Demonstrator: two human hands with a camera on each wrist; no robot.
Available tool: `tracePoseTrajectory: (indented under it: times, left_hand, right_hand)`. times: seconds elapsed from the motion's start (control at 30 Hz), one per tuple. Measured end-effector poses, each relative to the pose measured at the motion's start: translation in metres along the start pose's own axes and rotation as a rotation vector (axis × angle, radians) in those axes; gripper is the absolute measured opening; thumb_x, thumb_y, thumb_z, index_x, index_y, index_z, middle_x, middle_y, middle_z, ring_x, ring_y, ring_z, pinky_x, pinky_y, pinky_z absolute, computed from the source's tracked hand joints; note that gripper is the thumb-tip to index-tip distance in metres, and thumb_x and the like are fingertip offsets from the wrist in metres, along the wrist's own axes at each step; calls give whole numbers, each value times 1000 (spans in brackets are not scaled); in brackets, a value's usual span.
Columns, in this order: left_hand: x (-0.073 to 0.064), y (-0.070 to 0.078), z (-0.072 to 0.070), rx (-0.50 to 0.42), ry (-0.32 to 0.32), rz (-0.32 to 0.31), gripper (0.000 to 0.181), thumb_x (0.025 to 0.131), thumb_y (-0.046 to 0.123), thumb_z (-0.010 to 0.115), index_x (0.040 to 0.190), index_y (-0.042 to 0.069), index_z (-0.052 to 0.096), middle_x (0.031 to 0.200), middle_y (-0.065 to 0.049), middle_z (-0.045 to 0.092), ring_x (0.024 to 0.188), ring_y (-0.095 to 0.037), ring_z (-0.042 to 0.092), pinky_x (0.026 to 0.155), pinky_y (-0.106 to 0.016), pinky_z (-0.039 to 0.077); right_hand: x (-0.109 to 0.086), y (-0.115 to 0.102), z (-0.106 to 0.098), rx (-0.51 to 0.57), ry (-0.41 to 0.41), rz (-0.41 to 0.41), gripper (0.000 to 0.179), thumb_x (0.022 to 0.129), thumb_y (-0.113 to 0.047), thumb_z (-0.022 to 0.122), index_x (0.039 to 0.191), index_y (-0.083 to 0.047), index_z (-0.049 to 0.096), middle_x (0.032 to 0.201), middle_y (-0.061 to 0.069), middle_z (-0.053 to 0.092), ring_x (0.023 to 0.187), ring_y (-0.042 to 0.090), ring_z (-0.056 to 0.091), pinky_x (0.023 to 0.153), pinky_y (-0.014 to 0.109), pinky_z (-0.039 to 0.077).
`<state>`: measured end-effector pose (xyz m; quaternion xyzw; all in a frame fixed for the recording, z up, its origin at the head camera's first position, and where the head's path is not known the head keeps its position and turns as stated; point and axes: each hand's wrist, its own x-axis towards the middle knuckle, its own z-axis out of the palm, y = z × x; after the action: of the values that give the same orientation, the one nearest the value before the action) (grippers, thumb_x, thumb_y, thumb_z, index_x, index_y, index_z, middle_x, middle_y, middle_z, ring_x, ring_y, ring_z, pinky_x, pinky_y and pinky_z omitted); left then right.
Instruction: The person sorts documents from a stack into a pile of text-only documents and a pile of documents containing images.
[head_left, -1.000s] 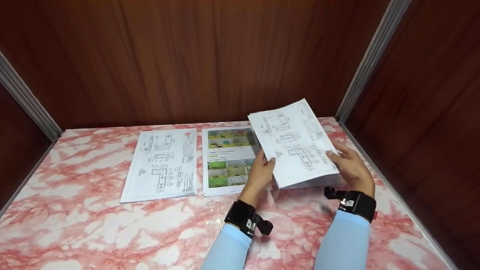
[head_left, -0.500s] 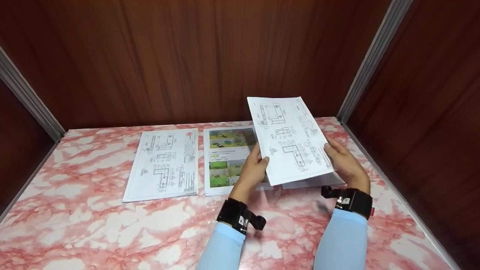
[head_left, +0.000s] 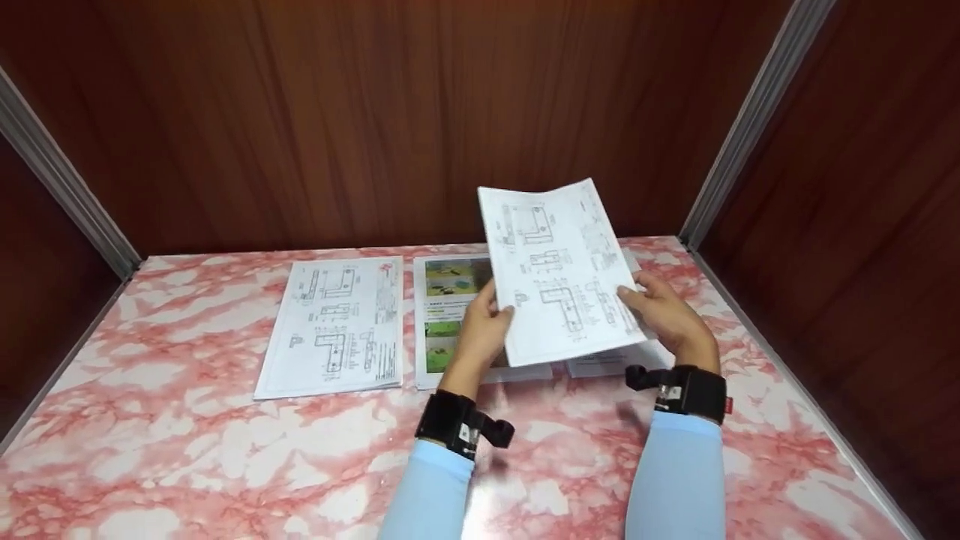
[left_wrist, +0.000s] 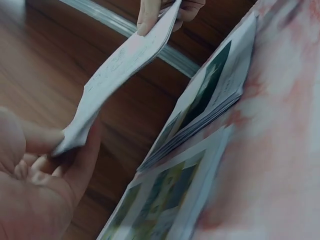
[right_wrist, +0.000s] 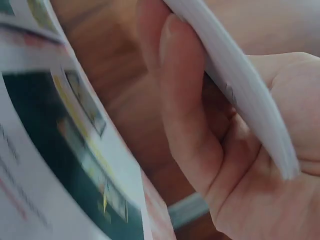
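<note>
Above the table, a stack of paper sheets (head_left: pixel 562 277) printed with technical line drawings is held tilted between both hands. My left hand (head_left: pixel 481 330) pinches its left edge, thumb on top and fingers beneath. On the opposite edge, my right hand (head_left: pixel 675 319) grips with the thumb over the printed face. The right wrist view shows the stack's layered edge (right_wrist: pixel 240 80) lying between the thumb side and the curled fingers. In the left wrist view the stack (left_wrist: pixel 125 62) bends slightly between the two hands.
Another stack of drawings (head_left: pixel 334 330) lies at the left of the marbled table (head_left: pixel 247 465). Beside it is a stack with colour photos (head_left: pixel 444 345), partly covered by the held sheets. A further stack (head_left: pixel 600 365) lies below them. Wood-grain panels (head_left: pixel 420 120) enclose the back and sides.
Both hands have moved left and slightly up in view, carrying the held stack along. Its top edge now bows in the middle. The stacks on the table stay put.
</note>
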<state>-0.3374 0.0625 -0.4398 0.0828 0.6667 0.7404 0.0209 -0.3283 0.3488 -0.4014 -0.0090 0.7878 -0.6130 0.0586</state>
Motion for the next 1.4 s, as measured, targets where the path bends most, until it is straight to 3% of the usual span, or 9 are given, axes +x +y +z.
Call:
tracePoseTrajectory:
  times: [0.1, 0.2, 0.47, 0.63, 0.77, 0.9, 1.07, 1.27, 1.4]
  left_hand:
    - [3, 7, -17, 46, 34, 3, 58, 101, -3, 53, 156, 8, 45, 122, -20, 70, 96, -26, 70, 80, -36, 60]
    - [3, 19, -45, 103, 35, 10, 51, 101, 0, 54, 152, 7, 51, 121, -19, 70, 97, -29, 70, 81, -39, 60]
    - [-6, 55, -150, 301, 118, -38, 45, 102, 8, 58, 146, 3, 54, 134, -20, 64, 107, -32, 65, 86, -40, 58]
    - [-19, 71, -201, 316, 226, -63, 47, 104, 6, 53, 151, 3, 51, 135, -26, 63, 104, -28, 67, 83, -33, 59]
    - [-30, 70, -231, 275, 275, -112, 49, 106, 6, 48, 156, 5, 45, 140, -27, 59, 96, -21, 68, 79, -28, 59]
    - [-35, 64, -252, 245, 281, -159, 52, 108, 6, 45, 159, 6, 39, 143, -27, 57, 90, -15, 69, 79, -28, 59]
    - [-36, 52, -269, 247, 268, -185, 53, 109, 7, 43, 160, 1, 33, 148, -28, 53, 87, -7, 67, 78, -23, 58]
    - [-32, 34, -273, 240, 265, -264, 52, 109, 8, 43, 160, 2, 35, 147, -27, 54, 86, -11, 67, 76, -26, 57]
    - [-30, 25, -275, 253, 268, -294, 52, 109, 9, 44, 160, 1, 35, 140, -26, 59, 84, -13, 67, 73, -28, 58]
  right_hand:
    - [5, -18, 19, -45, 1, -42, 47, 111, -23, 48, 148, 5, 41, 103, 6, 67, 85, 13, 68, 75, 28, 58]
    - [10, -35, 47, -59, -18, -80, 43, 109, -14, 44, 145, 9, 44, 95, 8, 65, 74, 12, 64, 66, 26, 55]
    - [28, -63, 137, -167, -31, -176, 26, 104, -17, 56, 119, 1, 67, 68, -2, 51, 55, 10, 46, 52, 25, 41]
    - [40, -71, 194, -196, 68, -199, 20, 99, -21, 68, 95, -2, 70, 67, -1, 54, 54, 12, 48, 50, 26, 43]
    - [46, -65, 230, -113, -24, -187, 16, 98, -10, 62, 104, 1, 72, 73, 3, 59, 60, 13, 53, 53, 26, 46]
    - [46, -57, 248, -117, -161, -150, 25, 96, -4, 59, 119, 1, 69, 79, 6, 64, 67, 19, 61, 58, 29, 53]
    - [48, -49, 259, -163, -214, -102, 28, 100, -7, 67, 125, 3, 63, 86, 10, 66, 69, 21, 68, 69, 41, 63]
    - [51, -40, 269, -240, -267, -48, 37, 98, -1, 67, 132, 11, 59, 91, 12, 68, 61, 15, 67, 64, 33, 62]
    - [53, -36, 273, -295, -277, -47, 33, 96, 0, 68, 126, 11, 63, 86, 12, 71, 57, 14, 67, 62, 34, 62]
